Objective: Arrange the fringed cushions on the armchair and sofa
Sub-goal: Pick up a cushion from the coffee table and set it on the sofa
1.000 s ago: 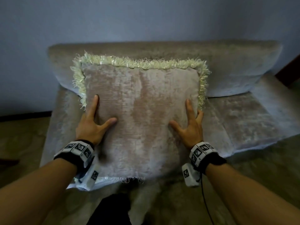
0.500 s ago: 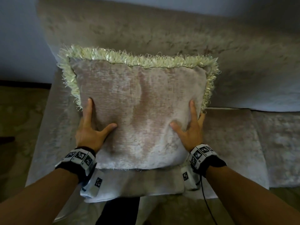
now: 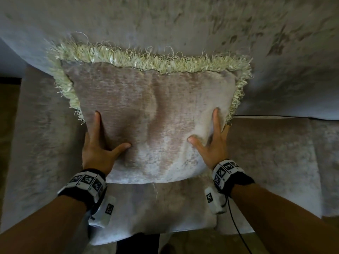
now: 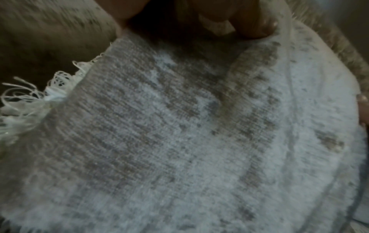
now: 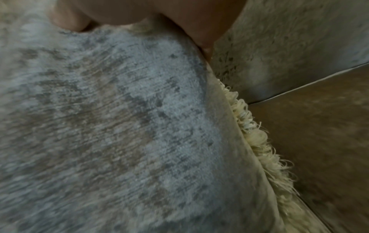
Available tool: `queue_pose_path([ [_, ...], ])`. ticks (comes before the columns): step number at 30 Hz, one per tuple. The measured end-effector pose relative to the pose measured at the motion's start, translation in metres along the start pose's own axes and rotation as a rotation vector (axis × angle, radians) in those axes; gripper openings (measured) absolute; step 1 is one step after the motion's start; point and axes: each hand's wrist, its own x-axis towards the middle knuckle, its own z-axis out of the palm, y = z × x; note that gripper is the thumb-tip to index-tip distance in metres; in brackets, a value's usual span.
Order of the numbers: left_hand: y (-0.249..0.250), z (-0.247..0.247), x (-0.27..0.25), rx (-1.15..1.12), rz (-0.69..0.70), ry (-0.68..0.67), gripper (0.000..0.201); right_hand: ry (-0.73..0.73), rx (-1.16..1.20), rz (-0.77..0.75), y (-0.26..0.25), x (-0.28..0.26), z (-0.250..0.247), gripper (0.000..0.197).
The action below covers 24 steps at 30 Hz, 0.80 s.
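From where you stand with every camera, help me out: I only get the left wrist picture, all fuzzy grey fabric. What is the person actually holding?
Observer: A fringed cushion, held against the sofa's backrest.
Operator: With one hand?
Observer: Both. The left hand and right hand grip its lower sides, thumbs on the front face.
Operator: Does the fringe go all round?
Observer: It runs along the top and both sides; the bottom edge shows only a few loose threads.
Operator: Is it sitting on the seat?
Observer: I cannot tell; the seat cushion shows below its bottom edge.
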Motion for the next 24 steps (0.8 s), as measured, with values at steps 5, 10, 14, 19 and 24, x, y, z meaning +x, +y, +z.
queue_pose_path([
  [5, -0.006, 0.019, 0.013, 0.027, -0.03, 0.016, 0.123, -0.011, -0.02, 0.006, 0.013, 0.013, 0.013, 0.115],
  [10, 0.006, 0.03, 0.022, 0.14, -0.08, -0.064, 0.114, -0.061, -0.086, 0.028, 0.008, 0.023, 0.016, 0.106],
  [14, 0.028, 0.032, 0.008, 0.371, -0.017, -0.004, 0.109, -0.143, -0.158, 0.034, 0.002, 0.011, -0.009, 0.102],
  [19, 0.099, 0.04, -0.031, 0.64, 0.228, 0.014, 0.069, -0.267, -0.441, 0.102, -0.008, -0.015, -0.066, 0.08],
  [24, 0.18, 0.068, -0.08, 0.69, 0.525, -0.349, 0.051, -0.28, -0.504, 0.04, -0.021, -0.066, -0.141, 0.07],
])
